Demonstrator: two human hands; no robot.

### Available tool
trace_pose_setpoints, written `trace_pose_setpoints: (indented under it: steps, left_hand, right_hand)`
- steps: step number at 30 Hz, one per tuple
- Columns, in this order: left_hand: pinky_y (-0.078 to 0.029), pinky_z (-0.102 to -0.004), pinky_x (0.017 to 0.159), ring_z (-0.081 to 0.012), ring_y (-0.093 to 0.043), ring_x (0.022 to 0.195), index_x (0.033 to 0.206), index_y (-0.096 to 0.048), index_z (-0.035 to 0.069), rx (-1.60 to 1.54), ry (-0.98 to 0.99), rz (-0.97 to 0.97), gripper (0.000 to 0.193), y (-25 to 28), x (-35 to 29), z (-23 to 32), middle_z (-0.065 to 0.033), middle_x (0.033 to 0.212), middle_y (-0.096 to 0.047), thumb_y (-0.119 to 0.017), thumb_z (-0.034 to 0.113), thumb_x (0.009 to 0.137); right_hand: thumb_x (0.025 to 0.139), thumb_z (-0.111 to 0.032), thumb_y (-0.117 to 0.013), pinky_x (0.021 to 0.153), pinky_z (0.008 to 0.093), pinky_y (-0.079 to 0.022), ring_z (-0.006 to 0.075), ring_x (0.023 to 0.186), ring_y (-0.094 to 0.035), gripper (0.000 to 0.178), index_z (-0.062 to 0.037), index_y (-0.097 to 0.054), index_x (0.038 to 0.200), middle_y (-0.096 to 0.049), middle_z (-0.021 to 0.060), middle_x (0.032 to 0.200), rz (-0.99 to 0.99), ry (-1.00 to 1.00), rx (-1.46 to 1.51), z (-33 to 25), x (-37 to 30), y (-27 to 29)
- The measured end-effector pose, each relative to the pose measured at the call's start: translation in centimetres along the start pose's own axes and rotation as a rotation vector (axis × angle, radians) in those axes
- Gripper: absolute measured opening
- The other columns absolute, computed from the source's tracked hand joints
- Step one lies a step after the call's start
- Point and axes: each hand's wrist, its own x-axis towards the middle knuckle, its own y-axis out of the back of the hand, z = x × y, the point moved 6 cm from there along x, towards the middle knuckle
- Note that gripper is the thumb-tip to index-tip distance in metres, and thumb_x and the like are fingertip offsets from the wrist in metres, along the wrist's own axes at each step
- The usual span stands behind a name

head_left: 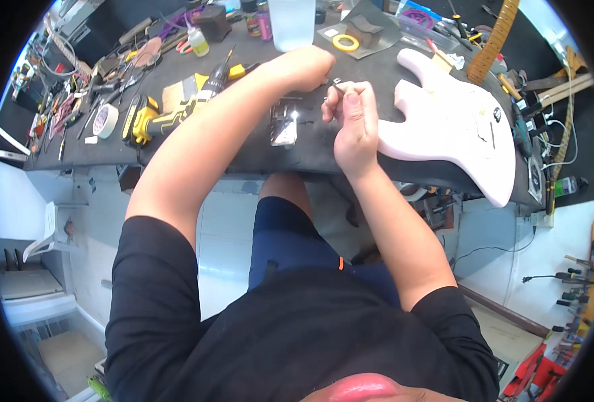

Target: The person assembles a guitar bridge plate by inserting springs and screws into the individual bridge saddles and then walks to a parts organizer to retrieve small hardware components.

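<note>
My right hand (356, 127) is closed in a pinch over the bench. A small dark metal part (339, 86) shows at its thumb and fingers, too small to name. Just left and farther out, my left hand (310, 67) is curled with the wrist bent; most of its fingers are hidden, and what they hold cannot be made out. Below the left hand lies a shiny clear packet (284, 127), with small dark pieces beside it. A pale pink electric guitar body (444, 120) rests flat to the right of my right hand.
A yellow and black cordless drill (169, 119) lies left of my left forearm. Beyond my hands stand a translucent white container (293, 27) and a yellow tape roll (345, 43). A guitar neck (492, 43) leans at the far right. Tools crowd the left; a white tape roll (105, 121) sits there.
</note>
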Motion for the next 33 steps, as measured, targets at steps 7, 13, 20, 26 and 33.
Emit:
trace_pose_setpoints:
  steps: [7, 13, 20, 26, 33]
  left_hand:
    - [-0.053, -0.0339, 0.082, -0.02, -0.068, 0.092, 0.125, -0.072, 0.003, -0.429, 0.053, 0.681, 0.023, 7.3, -10.8, -1.6, -0.0081, 0.103, -0.073, -0.061, 0.011, 0.106]
    - [-0.051, -0.0271, 0.081, -0.011, -0.061, 0.088, 0.117, -0.072, -0.001, -0.866, 0.387, 0.801, 0.015, -0.4, -21.3, 0.7, -0.0049, 0.103, -0.068, -0.062, 0.003, 0.106]
    - [-0.053, -0.0245, 0.075, -0.0101, -0.061, 0.085, 0.13, -0.069, 0.0, -1.215, 0.245, 0.92, 0.021, -3.9, -22.8, -0.5, -0.0065, 0.106, -0.066, -0.063, 0.001, 0.11]
    - [-0.064, -0.0298, 0.076, -0.0186, -0.075, 0.091, 0.133, -0.067, -0.008, -1.375, 0.216, 0.904, 0.036, -4.2, -23.2, -0.1, -0.0167, 0.108, -0.074, -0.077, 0.005, 0.101]
    - [-0.067, -0.034, 0.074, -0.025, -0.078, 0.083, 0.137, -0.063, -0.008, -1.612, 0.221, 0.936, 0.053, -4.8, -23.2, 0.4, -0.0217, 0.105, -0.077, -0.084, 0.018, 0.096]
  right_hand:
    - [0.118, -0.021, -0.049, 0.075, 0.0261, -0.047, 0.0104, 0.081, -0.053, 0.018, -0.0054, -0.051, 0.11, -0.056, 0.0026, 0.092, -0.047, -0.031, -0.004, 0.3, 0.2, 0.1]
    - [0.113, -0.013, -0.056, 0.077, 0.026, -0.048, 0.0095, 0.083, -0.054, 0.009, -0.0052, -0.051, 0.112, -0.057, 0.0038, 0.1, -0.051, -0.087, -0.008, 0.1, -0.2, 0.0]
    - [0.112, -0.014, -0.059, 0.076, 0.0254, -0.049, 0.0089, 0.085, -0.054, 0.013, -0.0035, -0.052, 0.114, -0.056, 0.0036, 0.103, -0.078, -0.158, -0.078, 0.9, 0.4, -0.3]
    - [0.112, -0.016, -0.06, 0.077, 0.0241, -0.047, 0.0084, 0.085, -0.053, 0.015, -0.0026, -0.054, 0.113, -0.056, 0.0026, 0.101, -0.091, -0.188, -0.063, 1.2, 0.8, -0.3]
    - [0.112, -0.016, -0.059, 0.077, 0.0241, -0.045, 0.0083, 0.084, -0.053, 0.015, -0.0017, -0.056, 0.111, -0.055, 0.0021, 0.099, -0.114, -0.164, -0.067, 1.1, 1.0, -0.2]
